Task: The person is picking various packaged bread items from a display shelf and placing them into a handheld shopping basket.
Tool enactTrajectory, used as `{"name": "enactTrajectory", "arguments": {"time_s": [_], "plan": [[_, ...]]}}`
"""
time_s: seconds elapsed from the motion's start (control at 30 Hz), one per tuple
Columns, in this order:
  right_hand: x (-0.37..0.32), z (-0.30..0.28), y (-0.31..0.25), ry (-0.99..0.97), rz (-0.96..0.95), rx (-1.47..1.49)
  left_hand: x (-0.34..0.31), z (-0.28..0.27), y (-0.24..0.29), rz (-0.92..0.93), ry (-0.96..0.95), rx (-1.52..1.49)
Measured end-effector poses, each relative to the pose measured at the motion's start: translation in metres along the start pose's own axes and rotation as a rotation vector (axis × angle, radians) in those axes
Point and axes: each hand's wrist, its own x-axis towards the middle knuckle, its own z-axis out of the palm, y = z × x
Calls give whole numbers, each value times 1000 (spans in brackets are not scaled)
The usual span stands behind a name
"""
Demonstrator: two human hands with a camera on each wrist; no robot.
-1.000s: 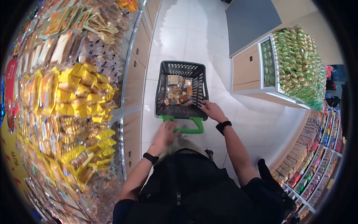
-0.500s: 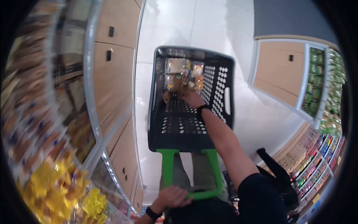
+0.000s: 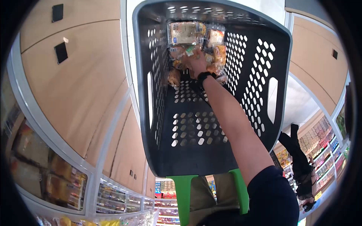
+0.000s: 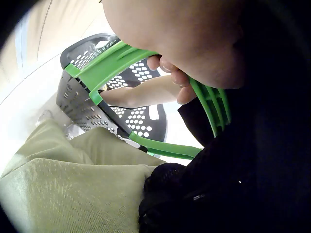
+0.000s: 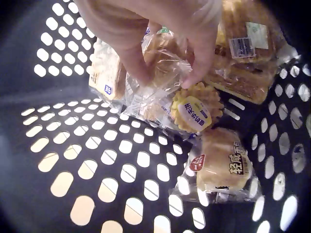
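Note:
My right hand (image 5: 160, 24) reaches down inside the dark perforated shopping basket (image 3: 188, 162). Its thumb and fingers pinch a clear-wrapped bread roll (image 5: 167, 56) among other packets. Just beside the fingertips lies a round wrapped waffle (image 5: 197, 109) with a yellow-and-white label. Nearer the camera in the right wrist view is a packaged bread (image 5: 223, 160) with dark print and a red mark. My left hand (image 4: 180, 48) has its fingers curled round the basket's green handle (image 4: 104, 68), close against my body; the head view does not include this hand.
A large flat packet (image 3: 184, 33) and several smaller baked goods (image 3: 219, 54) lie at the basket's far end. Wooden cabinets (image 3: 90, 83) run along the left. To the right stand another cabinet (image 3: 315, 56) and a person in black (image 3: 299, 162) near stocked shelves.
The basket appears larger and closer in the head view. My right hand has gone from its rim down onto the packets and pinches one. My left hand has left the head view.

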Motion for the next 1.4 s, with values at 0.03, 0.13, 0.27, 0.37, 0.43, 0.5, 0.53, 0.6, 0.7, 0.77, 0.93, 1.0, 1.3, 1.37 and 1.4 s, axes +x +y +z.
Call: {"name": "enactTrajectory", "arguments": {"time_s": [0.03, 0.13, 0.27, 0.37, 0.43, 0.5, 0.53, 0.6, 0.7, 0.77, 0.93, 1.0, 1.3, 1.37, 1.4], "plan": [[-7, -11, 4, -40, 38, 32, -4, 1, 3, -40, 23, -116], [-31, -30, -6, -97, -21, 92, 13, -16, 0, 32, 166, -44], [-88, -55, -43, -158, 97, 176, 44, -37, 11, 126, 547, 6], [-143, -57, -76, -222, 211, 465, 39, -22, 8, 119, 476, -63], [-174, -63, -98, -295, 245, 520, 53, -47, 26, 216, 548, 111], [-207, -66, -129, -392, 274, 578, 52, -58, 40, 212, 526, 140], [-225, -76, -147, -424, 293, 603, 47, -59, 46, 200, 491, 144], [-268, -89, -191, -481, 285, 631, 37, -56, 58, 138, 475, 178], [-333, -123, -260, -452, 426, 767, 35, -51, 76, 101, 611, 196], [-363, -152, -296, -576, 376, 806, 25, -67, 106, -15, 757, 174], [-471, -197, -392, -968, 198, 770, -27, -108, 154, -57, 1043, 117], [-528, -215, -412, -1079, 212, 841, -48, -122, 180, -93, 1113, -44], [-709, -191, -421, -1419, -467, 132, -133, -99, 247, 23, 1300, -421], [-762, -180, -422, -1410, -658, -182, -160, -81, 261, 92, 1390, -650], [-785, -172, -419, -1462, -640, -211, -174, -69, 266, 197, 1416, -860]]}}
